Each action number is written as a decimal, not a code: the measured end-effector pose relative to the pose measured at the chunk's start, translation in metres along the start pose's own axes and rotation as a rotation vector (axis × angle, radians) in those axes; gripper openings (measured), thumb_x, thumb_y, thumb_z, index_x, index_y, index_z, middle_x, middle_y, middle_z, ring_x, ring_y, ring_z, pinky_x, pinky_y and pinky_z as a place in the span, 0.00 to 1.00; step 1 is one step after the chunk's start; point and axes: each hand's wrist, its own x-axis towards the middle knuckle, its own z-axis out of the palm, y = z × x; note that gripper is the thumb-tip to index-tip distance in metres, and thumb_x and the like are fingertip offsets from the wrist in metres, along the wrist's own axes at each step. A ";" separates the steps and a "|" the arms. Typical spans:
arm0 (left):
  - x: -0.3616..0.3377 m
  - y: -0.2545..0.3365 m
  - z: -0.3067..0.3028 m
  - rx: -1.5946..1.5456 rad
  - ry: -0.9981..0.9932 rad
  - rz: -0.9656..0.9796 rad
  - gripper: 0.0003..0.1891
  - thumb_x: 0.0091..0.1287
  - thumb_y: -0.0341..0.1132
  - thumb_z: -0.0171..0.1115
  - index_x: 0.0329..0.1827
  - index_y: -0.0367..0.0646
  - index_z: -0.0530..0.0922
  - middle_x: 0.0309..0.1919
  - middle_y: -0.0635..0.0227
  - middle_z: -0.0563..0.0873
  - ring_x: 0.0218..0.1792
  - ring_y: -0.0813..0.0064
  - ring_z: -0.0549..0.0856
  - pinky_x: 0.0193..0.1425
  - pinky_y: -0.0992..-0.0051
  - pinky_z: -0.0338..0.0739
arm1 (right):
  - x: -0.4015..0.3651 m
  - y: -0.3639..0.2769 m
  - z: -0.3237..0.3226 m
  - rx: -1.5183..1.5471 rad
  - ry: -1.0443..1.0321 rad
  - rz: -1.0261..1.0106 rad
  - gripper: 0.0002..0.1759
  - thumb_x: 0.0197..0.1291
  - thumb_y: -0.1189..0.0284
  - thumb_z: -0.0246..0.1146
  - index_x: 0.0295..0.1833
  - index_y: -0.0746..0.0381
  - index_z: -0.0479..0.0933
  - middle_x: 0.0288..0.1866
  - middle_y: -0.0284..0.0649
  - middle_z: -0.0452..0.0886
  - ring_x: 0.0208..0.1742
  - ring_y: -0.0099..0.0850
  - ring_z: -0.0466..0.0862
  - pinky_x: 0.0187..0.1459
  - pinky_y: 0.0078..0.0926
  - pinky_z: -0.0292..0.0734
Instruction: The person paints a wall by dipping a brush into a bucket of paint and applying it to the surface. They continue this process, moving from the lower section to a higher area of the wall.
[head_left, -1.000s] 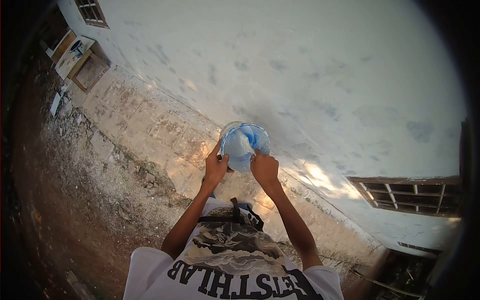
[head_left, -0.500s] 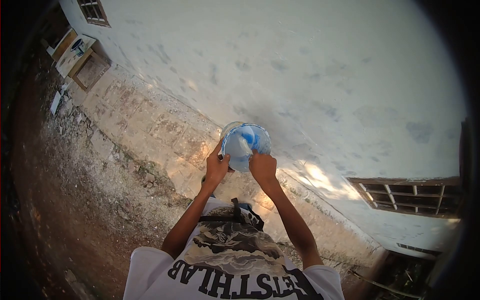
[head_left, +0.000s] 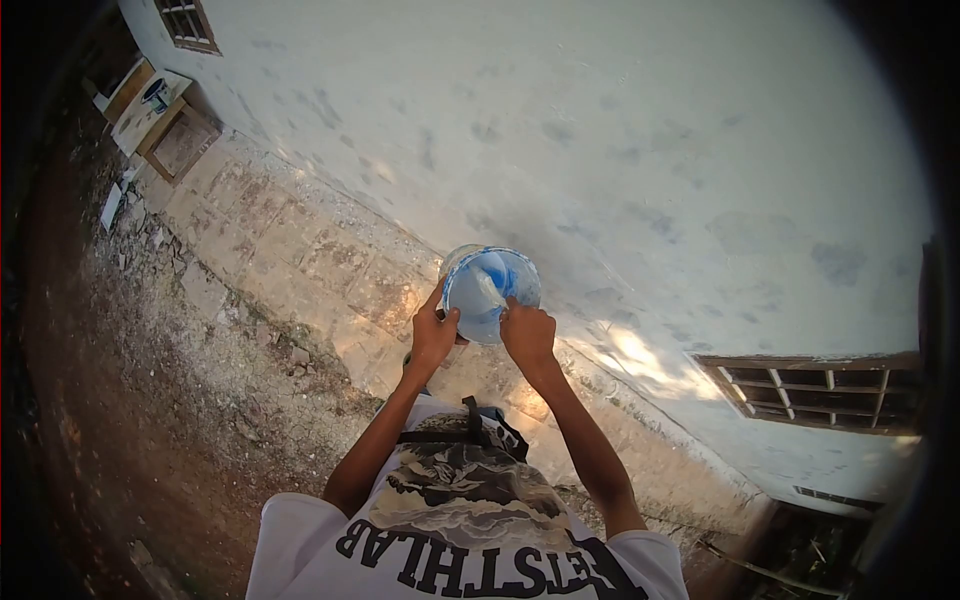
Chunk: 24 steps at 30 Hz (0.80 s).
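A paint bucket [head_left: 463,288] with blue smears on its rim and inner wall is held out in front of my body, its mouth tilted up towards me. My left hand [head_left: 433,337] is closed on the bucket's left side, thumb over the near rim and fingers hidden beneath. In my right hand [head_left: 528,331], a fist at the near right rim, is what looks like a paintbrush [head_left: 488,287], pale with paint, its head inside the bucket. Its handle is covered by my fingers.
A pale wall [head_left: 640,150] with grey-blue patches rises ahead and to the right. Low on it is a barred window [head_left: 810,392]. At the far left a wooden table [head_left: 165,125] carries a dark container [head_left: 155,94]. A paved strip [head_left: 290,235] runs along the wall beside rubble-strewn ground.
My right hand and the paintbrush have shifted very slightly within the bucket. My left hand and the bucket stay almost in place.
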 end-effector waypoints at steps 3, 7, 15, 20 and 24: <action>0.000 0.000 0.000 -0.004 -0.003 -0.004 0.33 0.67 0.20 0.52 0.77 0.42 0.58 0.23 0.59 0.82 0.20 0.72 0.86 0.23 0.72 0.87 | -0.003 -0.002 -0.004 0.014 0.019 0.055 0.16 0.61 0.65 0.62 0.52 0.60 0.80 0.24 0.50 0.83 0.27 0.46 0.86 0.29 0.42 0.80; -0.001 0.001 -0.001 -0.046 0.025 0.014 0.33 0.67 0.20 0.52 0.77 0.42 0.58 0.24 0.59 0.83 0.20 0.72 0.86 0.23 0.72 0.87 | -0.015 -0.006 -0.027 0.206 0.091 0.204 0.15 0.65 0.64 0.59 0.50 0.62 0.80 0.26 0.52 0.84 0.30 0.50 0.86 0.32 0.46 0.80; 0.001 0.004 -0.005 -0.037 0.020 -0.008 0.32 0.69 0.21 0.51 0.77 0.41 0.58 0.26 0.57 0.84 0.23 0.69 0.87 0.26 0.71 0.88 | -0.029 -0.009 -0.016 0.468 0.090 0.283 0.18 0.67 0.64 0.56 0.54 0.66 0.78 0.29 0.57 0.83 0.33 0.56 0.85 0.38 0.50 0.79; -0.001 0.007 0.001 -0.046 0.009 -0.053 0.31 0.69 0.21 0.51 0.77 0.40 0.58 0.27 0.55 0.84 0.23 0.68 0.87 0.26 0.71 0.88 | 0.000 -0.026 -0.016 0.250 -0.005 0.333 0.18 0.64 0.67 0.57 0.52 0.70 0.78 0.29 0.56 0.84 0.34 0.52 0.86 0.37 0.48 0.81; -0.005 0.013 0.001 -0.033 -0.012 -0.071 0.32 0.69 0.20 0.51 0.77 0.40 0.58 0.28 0.53 0.85 0.24 0.68 0.87 0.25 0.71 0.88 | 0.024 -0.034 0.015 0.111 0.096 0.343 0.13 0.60 0.72 0.60 0.46 0.69 0.79 0.31 0.55 0.84 0.35 0.49 0.86 0.35 0.44 0.81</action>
